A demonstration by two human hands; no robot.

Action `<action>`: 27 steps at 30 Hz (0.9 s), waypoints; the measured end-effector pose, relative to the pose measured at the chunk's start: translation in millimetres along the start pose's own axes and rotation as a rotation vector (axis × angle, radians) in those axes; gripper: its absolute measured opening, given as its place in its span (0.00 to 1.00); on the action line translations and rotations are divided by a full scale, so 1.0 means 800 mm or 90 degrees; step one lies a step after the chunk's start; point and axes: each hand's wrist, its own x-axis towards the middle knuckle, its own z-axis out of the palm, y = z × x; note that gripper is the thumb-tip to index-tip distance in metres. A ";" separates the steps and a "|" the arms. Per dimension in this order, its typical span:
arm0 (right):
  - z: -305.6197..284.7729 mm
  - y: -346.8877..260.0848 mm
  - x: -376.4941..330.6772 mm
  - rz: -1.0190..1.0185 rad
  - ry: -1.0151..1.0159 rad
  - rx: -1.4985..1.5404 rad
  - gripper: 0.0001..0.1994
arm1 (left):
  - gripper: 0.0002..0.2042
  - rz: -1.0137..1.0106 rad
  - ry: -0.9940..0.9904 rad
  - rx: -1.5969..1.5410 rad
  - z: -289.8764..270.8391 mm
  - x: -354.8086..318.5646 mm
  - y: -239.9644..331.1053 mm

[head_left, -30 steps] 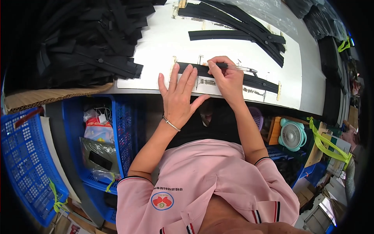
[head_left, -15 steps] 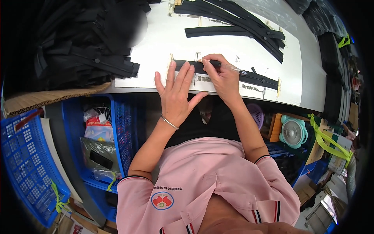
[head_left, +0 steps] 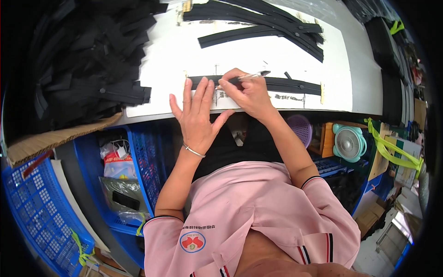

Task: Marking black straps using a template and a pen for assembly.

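A long black fabric strip (head_left: 281,85) with a small round button-like piece lies along the near part of a white board (head_left: 240,60). My left hand (head_left: 198,122) is spread flat, its fingertips pressing on the strip's left part. In my right hand (head_left: 251,98) is a pen (head_left: 260,74), pinched between thumb and fingers. Its writing end is at the strip's lower edge, just right of my left fingers. Dark hand-drawn lines and bits of yellowish tape mark the board around the strip.
Farther back on the board, several black strips (head_left: 254,18) lie crossed. A big heap of black strips (head_left: 92,55) fills the left, beside a cardboard edge (head_left: 69,138). Below the table edge are a blue basket (head_left: 140,175) with a phone (head_left: 125,200) and a small turquoise fan (head_left: 349,143).
The pen's writing end has shifted from the strip's upper edge to its lower edge, and the pen now leans differently. My left hand stays on the strip. The whole view has shifted slightly.
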 end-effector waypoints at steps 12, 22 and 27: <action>-0.089 0.030 -0.038 0.114 0.245 -0.014 0.05 | 0.40 0.016 -0.010 0.038 0.001 0.000 0.000; -0.092 0.029 -0.039 0.147 0.210 -0.010 0.06 | 0.39 0.008 -0.047 0.040 -0.004 0.000 0.003; -0.091 0.029 -0.037 0.081 0.230 -0.039 0.06 | 0.37 0.033 0.004 -0.005 0.002 0.010 0.029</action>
